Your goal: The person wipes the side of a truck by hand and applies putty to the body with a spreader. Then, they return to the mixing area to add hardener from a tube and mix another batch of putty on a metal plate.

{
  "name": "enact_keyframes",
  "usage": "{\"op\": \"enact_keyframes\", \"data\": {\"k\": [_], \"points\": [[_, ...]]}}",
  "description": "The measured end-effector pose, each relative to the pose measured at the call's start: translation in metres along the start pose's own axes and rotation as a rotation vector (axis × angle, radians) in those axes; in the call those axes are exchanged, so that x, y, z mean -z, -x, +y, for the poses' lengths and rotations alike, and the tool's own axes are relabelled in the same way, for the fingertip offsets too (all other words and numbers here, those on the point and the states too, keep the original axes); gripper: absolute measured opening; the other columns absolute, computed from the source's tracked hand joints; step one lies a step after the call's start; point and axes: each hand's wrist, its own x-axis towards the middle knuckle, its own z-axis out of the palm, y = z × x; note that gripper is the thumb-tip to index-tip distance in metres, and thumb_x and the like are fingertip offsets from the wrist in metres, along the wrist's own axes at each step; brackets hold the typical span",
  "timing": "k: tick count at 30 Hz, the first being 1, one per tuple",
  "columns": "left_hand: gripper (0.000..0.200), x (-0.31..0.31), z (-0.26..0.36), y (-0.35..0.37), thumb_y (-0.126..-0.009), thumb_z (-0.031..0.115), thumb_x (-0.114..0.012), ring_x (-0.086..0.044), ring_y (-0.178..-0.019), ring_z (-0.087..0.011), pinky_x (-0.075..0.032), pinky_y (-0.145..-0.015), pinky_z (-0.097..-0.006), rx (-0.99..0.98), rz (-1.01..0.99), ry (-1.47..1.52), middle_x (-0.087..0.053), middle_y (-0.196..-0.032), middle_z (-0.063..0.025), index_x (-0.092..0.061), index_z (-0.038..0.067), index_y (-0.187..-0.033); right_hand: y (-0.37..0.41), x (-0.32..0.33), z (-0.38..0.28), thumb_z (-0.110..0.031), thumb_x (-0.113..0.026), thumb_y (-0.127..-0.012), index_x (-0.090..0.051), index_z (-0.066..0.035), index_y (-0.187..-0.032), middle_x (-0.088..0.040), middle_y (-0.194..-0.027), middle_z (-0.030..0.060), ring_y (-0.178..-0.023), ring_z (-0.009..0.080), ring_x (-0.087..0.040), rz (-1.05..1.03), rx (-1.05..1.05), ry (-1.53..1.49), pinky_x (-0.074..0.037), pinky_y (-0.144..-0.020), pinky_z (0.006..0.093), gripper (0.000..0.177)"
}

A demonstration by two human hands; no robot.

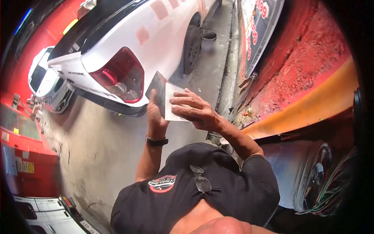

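In front of my chest, both hands are on a folded sheet of sandpaper (169, 99), dark grey on one face and whitish on the other. My left hand (156, 121), with a dark band at the wrist, grips it from the left, a digit upright against the grey face. Across the whitish face lie the fingers of my right hand (200, 111), closed on the sheet's right side; the underside of that grip is hidden. Just beyond the sheet is the red tail light (120, 76) of a white car (156, 39) with pinkish patches on its side.
A dark bucket (209, 36) stands near the car's wheel (192, 48). On the right are a rough red wall (300, 66), an orange curved panel (304, 107) and a bluish drum (288, 169) beside loose wires (331, 191). Another white car (48, 84) is at the left.
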Motion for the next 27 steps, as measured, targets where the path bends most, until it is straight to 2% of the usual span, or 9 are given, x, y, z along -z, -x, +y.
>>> {"op": "enact_keyframes", "data": {"k": [6,8,11,14,15,19,21,24,27], "points": [[0.041,-0.019,-0.018,0.006,-0.101,0.032,-0.052,-0.063,-0.107,-0.0226,-0.054,-0.091,-0.0384,-0.270,0.106,-0.306,-0.062,-0.121,-0.0123,-0.052,0.000,-0.127,0.022,0.013,0.057,0.004,-0.056,-0.083,-0.055,-0.005,-0.132,-0.051,-0.135,0.0164,-0.126,0.0346,-0.051,-0.163,-0.193,0.337,-0.040,-0.104,0.0527,0.049],[0.039,-0.020,-0.008,0.004,-0.100,0.030,-0.053,-0.065,-0.103,-0.0221,-0.055,-0.089,-0.0380,-0.315,0.172,-0.393,-0.063,-0.118,-0.0121,-0.054,-0.001,-0.124,0.038,0.022,0.067,0.003,-0.057,-0.081,-0.056,-0.005,-0.130,-0.052,-0.133,0.0170,-0.122,0.0319,-0.054,-0.417,-0.139,0.693,-0.043,-0.099,0.0517,0.049],[0.038,-0.027,-0.004,-0.001,-0.100,0.029,-0.053,-0.066,-0.098,-0.0211,-0.057,-0.085,-0.0370,-0.409,0.279,-0.517,-0.064,-0.114,-0.0118,-0.057,-0.003,-0.120,0.035,0.028,0.069,0.001,-0.058,-0.080,-0.055,-0.006,-0.131,-0.054,-0.129,0.0164,-0.118,0.0311,-0.056,-0.158,-0.219,0.598,-0.045,-0.096,0.0511,0.051],[0.039,-0.013,-0.014,-0.009,-0.101,0.030,-0.052,-0.066,-0.094,-0.0199,-0.056,-0.082,-0.0357,-0.417,0.429,-0.689,-0.065,-0.111,-0.0111,-0.058,-0.005,-0.118,0.017,0.020,0.044,-0.004,-0.056,-0.083,-0.056,-0.007,-0.130,-0.056,-0.125,0.0164,-0.118,0.0321,-0.055,-0.201,-0.229,0.680,-0.045,-0.096,0.0499,0.047],[0.039,-0.006,-0.016,-0.012,-0.101,0.030,-0.052,-0.065,-0.093,-0.0195,-0.056,-0.081,-0.0354,-0.423,0.434,-0.737,-0.065,-0.110,-0.0108,-0.058,-0.005,-0.118,0.027,0.004,0.044,-0.009,-0.054,-0.085,-0.057,-0.007,-0.129,-0.056,-0.125,0.0173,-0.118,0.0347,-0.055,-0.341,-0.200,0.732,-0.044,-0.098,0.0499,0.044],[0.041,0.010,-0.019,-0.020,-0.101,0.029,-0.052,-0.066,-0.086,-0.0186,-0.055,-0.075,-0.0334,-0.467,0.368,-0.814,-0.066,-0.106,-0.0100,-0.058,-0.007,-0.118,0.017,0.018,0.040,-0.016,-0.057,-0.084,-0.056,-0.005,-0.127,-0.056,-0.125,0.0201,-0.119,0.0367,-0.055,-0.277,-0.172,0.821,-0.042,-0.098,0.0591,0.044],[0.043,0.026,-0.016,-0.015,-0.101,0.032,-0.053,-0.059,-0.082,-0.0145,-0.050,-0.070,-0.0293,-0.480,0.387,-1.251,-0.065,-0.100,-0.0091,-0.061,-0.010,-0.108,0.022,0.009,0.049,-0.016,-0.057,-0.084,-0.058,-0.006,-0.125,-0.058,-0.124,0.0199,-0.120,0.0362,-0.054,-0.231,-0.179,0.832,-0.038,-0.100,0.0617,0.042],[0.043,-0.017,-0.029,-0.021,-0.100,0.034,-0.055,-0.058,-0.078,-0.0131,-0.049,-0.068,-0.0283,-0.459,0.440,-0.851,-0.065,-0.098,-0.0098,-0.063,-0.009,-0.101,0.027,0.008,0.054,-0.016,-0.057,-0.085,-0.059,-0.005,-0.123,-0.059,-0.123,0.0191,-0.119,0.0363,-0.055,-0.292,-0.088,0.703,-0.037,-0.101,0.0611,0.040],[0.043,-0.007,-0.024,-0.022,-0.102,0.030,-0.052,-0.063,-0.086,-0.0158,-0.053,-0.075,-0.0301,-0.354,0.501,-0.936,-0.066,-0.105,-0.0123,-0.060,-0.011,-0.109,0.015,0.026,0.048,-0.015,-0.053,-0.088,-0.056,-0.007,-0.130,-0.055,-0.129,0.0190,-0.125,0.0371,-0.051,-0.091,-0.246,0.750,-0.032,-0.106,0.0636,0.042]]}}
